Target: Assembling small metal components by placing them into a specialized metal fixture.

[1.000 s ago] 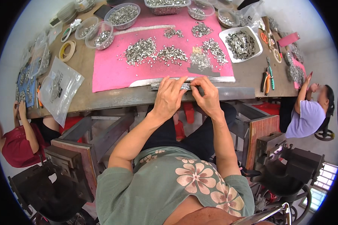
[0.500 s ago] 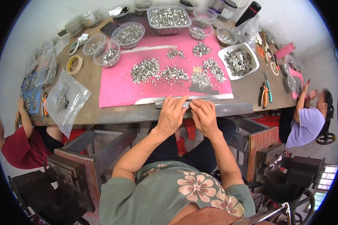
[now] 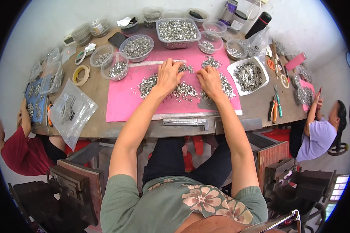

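– Fingers (image 3: pixel 169 66) of your left hand (image 3: pixel 167 80) are bent over the pink mat (image 3: pixel 120 103), near a small cluster of silvery metal pieces (image 3: pixel 186 69). Whether they pinch one, I cannot tell.

– And on the right?

– Your right hand (image 3: pixel 211 82) is curled too, its fingertips near that cluster from the other side. Whether it grips a piece, I cannot tell either.

– Where do the other pieces lie?

– In heaps on the mat: a broad pile (image 3: pixel 145 86) just left of your left hand, a middle pile (image 3: pixel 186 91) between your forearms, another pile (image 3: pixel 228 89) beside your right hand and a smaller pile (image 3: pixel 210 61) beyond it.

– What sits nearer your body?

– A slim metal holder (image 3: pixel 186 122) along the front edge of the table (image 3: pixel 291 106), apart from both hands.

– Farther right?

– You have a white tray (image 3: pixel 265 79) of darker metal pieces, then orange-handled pliers (image 3: pixel 275 110).
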### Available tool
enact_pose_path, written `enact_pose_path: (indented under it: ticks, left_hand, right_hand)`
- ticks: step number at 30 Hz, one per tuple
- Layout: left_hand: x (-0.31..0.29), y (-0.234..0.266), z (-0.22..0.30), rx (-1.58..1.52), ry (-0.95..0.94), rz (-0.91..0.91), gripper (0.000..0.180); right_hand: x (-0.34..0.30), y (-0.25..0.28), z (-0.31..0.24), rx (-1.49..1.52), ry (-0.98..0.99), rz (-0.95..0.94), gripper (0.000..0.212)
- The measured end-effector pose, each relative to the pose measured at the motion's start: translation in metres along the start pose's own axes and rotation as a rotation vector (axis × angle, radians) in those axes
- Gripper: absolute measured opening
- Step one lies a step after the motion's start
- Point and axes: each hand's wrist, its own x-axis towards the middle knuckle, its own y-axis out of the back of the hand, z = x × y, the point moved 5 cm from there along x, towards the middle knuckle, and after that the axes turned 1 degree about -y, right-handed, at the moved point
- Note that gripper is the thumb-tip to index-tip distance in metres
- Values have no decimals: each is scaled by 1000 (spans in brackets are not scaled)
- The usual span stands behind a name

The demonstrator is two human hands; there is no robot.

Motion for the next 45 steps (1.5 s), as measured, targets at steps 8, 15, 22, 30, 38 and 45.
enact_pose_path:
  ticks: [8,15,22,30,38,45]
  left_hand:
    - [14,-26,-18,-103,10,-32,12]
    - [23,-24,-29,-181,150,-78,8]
    - [11,11,9,-187,19,-63,8]
    - [-81,43,53,-155,-134,-332,8]
    - [-82,46,62,-96,-64,-279,8]
    - [-86,39,69,-20,-153,-300,4]
  right_hand:
    - [12,-16,-3,-36,4,43,10]
    - [17,-5,-4,63,-65,17,6]
    - [-15,36,-29,358,-207,-188,7]
    - [-74,55,-70,315,-199,-300,8]
    - [-80,60,-67,376,-111,-157,7]
    - [-80,60,-75,338,-34,-232,8]
